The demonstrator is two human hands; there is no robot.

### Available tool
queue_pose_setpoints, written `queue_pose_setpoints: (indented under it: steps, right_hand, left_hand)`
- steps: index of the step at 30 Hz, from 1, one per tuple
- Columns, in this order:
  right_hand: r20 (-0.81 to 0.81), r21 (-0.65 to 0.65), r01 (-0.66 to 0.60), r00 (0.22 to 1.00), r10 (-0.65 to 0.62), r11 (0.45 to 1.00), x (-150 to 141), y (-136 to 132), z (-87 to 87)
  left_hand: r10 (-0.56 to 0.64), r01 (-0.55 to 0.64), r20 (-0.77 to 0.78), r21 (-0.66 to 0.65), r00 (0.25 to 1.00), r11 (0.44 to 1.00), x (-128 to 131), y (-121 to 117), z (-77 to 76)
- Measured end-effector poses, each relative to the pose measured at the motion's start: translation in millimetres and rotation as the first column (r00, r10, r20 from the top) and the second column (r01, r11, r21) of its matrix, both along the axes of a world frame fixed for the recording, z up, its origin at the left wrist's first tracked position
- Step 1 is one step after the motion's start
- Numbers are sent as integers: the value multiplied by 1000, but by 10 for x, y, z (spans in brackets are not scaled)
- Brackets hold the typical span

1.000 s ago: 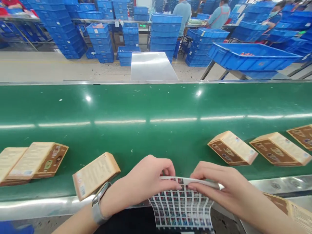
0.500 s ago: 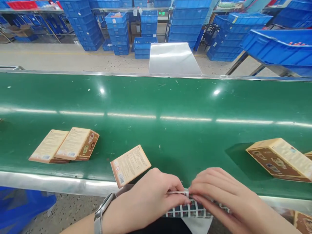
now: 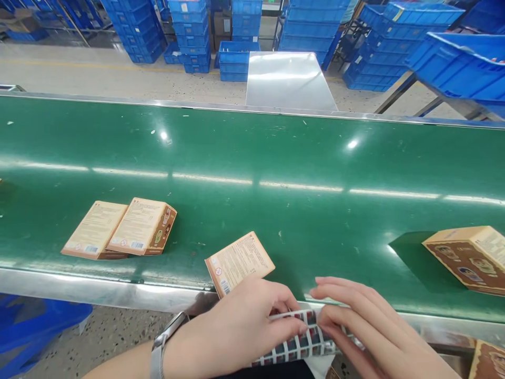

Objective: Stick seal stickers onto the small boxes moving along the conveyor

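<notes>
My left hand (image 3: 248, 321), with a watch (image 3: 168, 334) on its wrist, pinches a curved sheet of small stickers (image 3: 300, 345) between thumb and fingers. The sheet carries rows of dark pictures on a white grid. My right hand (image 3: 366, 321) has its thumb and a bent finger closed at the sheet's upper right part, while the index finger stretches out above. What lies under the right fingertips is partly hidden. Just beyond my left hand, a cream and brown box (image 3: 240, 260) lies on the green conveyor belt (image 3: 252, 147), its lower corner covered by the hand.
Two similar boxes, one (image 3: 138, 226) overlapping the other (image 3: 94, 229), lie at left. Another box (image 3: 469, 258) rests at right. A metal rail (image 3: 130, 295) edges the belt. Across it stand stacked blue crates (image 3: 189, 37) and a shiny metal panel (image 3: 290, 79). Blue plastic (image 3: 39, 331) hangs lower left.
The boxes and belt marks have shifted right in view, and the background has moved up. My right index finger has lifted and straightened, and more of the sticker sheet shows between my hands.
</notes>
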State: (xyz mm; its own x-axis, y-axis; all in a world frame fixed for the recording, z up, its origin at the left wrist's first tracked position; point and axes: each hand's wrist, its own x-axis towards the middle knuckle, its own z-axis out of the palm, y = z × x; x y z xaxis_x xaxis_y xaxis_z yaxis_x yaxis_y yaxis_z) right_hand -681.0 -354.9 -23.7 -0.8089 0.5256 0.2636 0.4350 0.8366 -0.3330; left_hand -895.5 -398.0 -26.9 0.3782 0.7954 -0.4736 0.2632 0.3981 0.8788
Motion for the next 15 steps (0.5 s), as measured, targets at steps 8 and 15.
queue_pose_setpoints:
  steps: [8,15]
  right_hand:
    - [93,-225,-2,995,23,974,57,-11,98]
    - [154,-162,29,988,-3,986,61,-75,67]
  left_hand:
    - [-91,94,-26,128,996,987,-23,-6,64]
    - [-137,155,-107,190,985,970,-15,-37,58]
